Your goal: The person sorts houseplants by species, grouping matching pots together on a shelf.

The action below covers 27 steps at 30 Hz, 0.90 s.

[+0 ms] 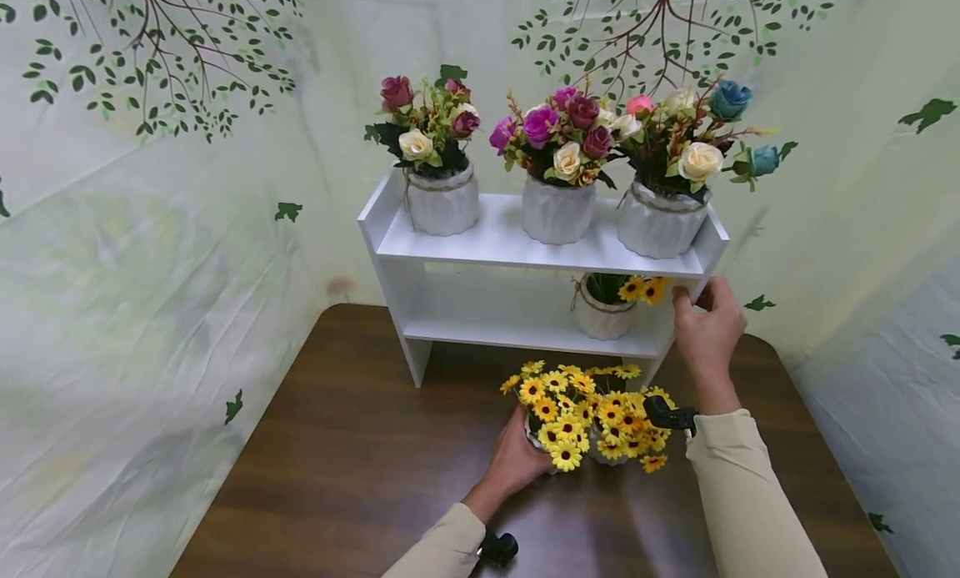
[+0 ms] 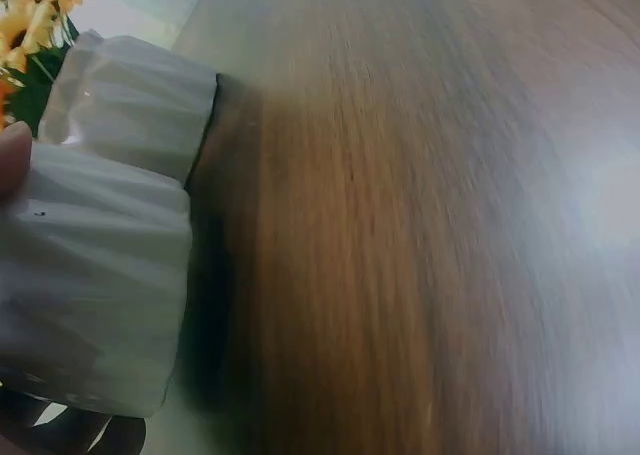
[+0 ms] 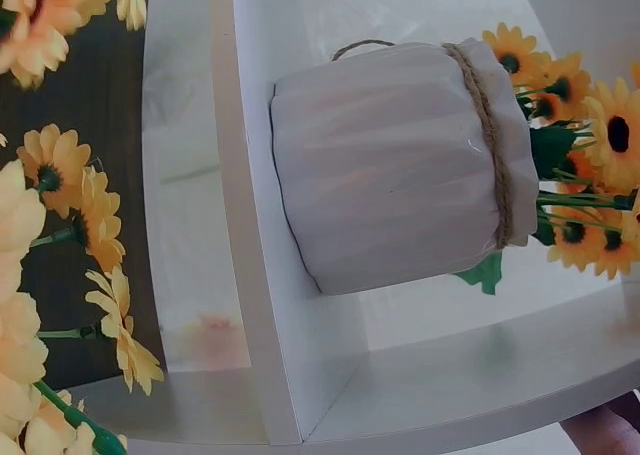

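Observation:
My left hand (image 1: 517, 457) grips a white ceramic flower pot (image 2: 90, 275) of yellow daisy-like flowers (image 1: 558, 411). In the left wrist view its thumb lies on the near rim and fingers curl round below. A second white pot (image 2: 135, 100) with yellow flowers (image 1: 633, 424) stands right beside it. At the right end of a white two-tier shelf (image 1: 487, 257), my right hand (image 1: 708, 328) holds the side panel, thumb and fingers on either side of it. Just inside that panel, on the lower tier, a twine-tied white pot (image 3: 395, 170) of yellow flowers sits upright.
Three white pots of mixed roses line the top tier: left (image 1: 444, 203), middle (image 1: 558, 211) and right (image 1: 660, 223). The shelf stands at the back of a dark brown wooden table (image 1: 337, 461). Leaf-patterned cloth (image 1: 150, 311) hangs behind and at the sides.

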Available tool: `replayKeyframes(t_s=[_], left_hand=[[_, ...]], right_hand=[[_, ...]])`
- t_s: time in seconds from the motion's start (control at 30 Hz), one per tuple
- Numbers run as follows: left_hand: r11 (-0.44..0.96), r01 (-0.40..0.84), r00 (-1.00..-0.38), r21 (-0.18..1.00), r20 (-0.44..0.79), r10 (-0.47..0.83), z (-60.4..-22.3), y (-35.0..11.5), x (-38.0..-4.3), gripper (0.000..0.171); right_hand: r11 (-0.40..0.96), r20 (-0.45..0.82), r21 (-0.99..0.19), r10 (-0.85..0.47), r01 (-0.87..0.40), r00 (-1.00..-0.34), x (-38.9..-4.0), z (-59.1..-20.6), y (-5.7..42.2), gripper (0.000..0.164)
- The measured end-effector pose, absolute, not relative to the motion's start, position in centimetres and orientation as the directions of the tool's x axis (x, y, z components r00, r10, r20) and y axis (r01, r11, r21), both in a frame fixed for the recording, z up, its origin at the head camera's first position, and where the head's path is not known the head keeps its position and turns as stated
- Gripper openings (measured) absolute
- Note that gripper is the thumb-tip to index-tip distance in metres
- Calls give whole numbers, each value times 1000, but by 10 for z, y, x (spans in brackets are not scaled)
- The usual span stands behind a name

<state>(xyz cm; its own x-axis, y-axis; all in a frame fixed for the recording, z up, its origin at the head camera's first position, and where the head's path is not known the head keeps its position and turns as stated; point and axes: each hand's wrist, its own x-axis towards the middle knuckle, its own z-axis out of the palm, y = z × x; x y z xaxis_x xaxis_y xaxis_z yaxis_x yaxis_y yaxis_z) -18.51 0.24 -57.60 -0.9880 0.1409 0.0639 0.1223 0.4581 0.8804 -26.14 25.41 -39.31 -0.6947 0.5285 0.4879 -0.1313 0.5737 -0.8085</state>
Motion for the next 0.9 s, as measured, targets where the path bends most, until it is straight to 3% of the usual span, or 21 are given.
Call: replayKeyframes(t_s=[0.3, 0.9], left_hand=[[509, 198, -973, 838, 107, 202, -531, -40, -175, 76], [526, 319, -946, 788, 231, 227, -418, -81, -197, 83]], right_hand=[[573, 492, -808, 525, -138, -695, -261, -395, 252, 26], [568, 486, -811, 527, -136, -697, -260, -392, 252, 26]])
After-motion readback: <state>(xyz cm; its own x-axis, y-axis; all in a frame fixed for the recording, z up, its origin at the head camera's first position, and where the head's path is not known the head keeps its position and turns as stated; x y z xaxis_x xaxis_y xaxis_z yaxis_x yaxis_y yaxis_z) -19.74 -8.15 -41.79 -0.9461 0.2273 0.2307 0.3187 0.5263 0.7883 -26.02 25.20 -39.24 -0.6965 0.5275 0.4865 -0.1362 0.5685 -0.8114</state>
